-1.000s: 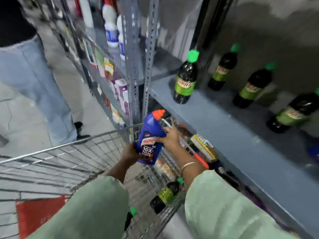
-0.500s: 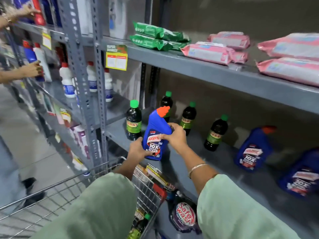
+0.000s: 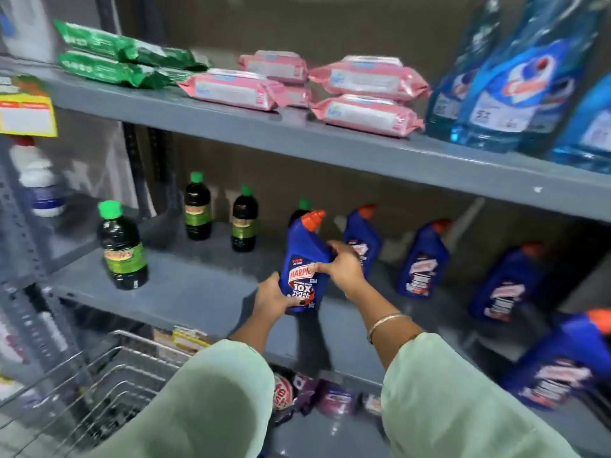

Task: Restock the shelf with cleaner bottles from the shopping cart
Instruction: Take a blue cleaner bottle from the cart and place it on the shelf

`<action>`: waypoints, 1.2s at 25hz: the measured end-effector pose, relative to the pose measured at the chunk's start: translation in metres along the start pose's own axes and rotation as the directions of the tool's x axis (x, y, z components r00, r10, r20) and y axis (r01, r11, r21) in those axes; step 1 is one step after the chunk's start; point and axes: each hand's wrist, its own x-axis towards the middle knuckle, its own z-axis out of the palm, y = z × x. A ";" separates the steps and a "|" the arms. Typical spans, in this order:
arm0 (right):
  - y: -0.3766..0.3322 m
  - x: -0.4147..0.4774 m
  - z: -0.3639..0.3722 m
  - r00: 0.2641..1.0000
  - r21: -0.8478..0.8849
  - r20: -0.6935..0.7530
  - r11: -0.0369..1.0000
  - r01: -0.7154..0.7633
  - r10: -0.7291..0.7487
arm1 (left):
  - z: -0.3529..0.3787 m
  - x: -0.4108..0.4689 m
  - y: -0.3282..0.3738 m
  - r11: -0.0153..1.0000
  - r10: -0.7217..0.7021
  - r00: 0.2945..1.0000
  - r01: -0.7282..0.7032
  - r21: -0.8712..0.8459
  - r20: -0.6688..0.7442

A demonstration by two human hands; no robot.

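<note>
A blue bottle [image 3: 305, 262] with a red cap is held upright by both hands over the near edge of the middle shelf [image 3: 185, 292]. The left hand [image 3: 272, 300] is wrapped around its base, fingers curled on the label; the right hand [image 3: 344, 267] is clasped on its right side, fingers closed around the body. Whether its base touches the shelf cannot be told. More blue bottles [image 3: 423, 259] are stood to the right, green-capped dark bottles [image 3: 120, 249] to the left. The cart [image 3: 99, 375] is seen near left.
</note>
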 end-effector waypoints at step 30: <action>0.051 -0.107 0.061 0.963 -0.151 -0.259 0.988 0.035 -0.074 | -0.025 -0.053 -0.049 0.876 0.203 0.941 -0.050 0.480 -0.272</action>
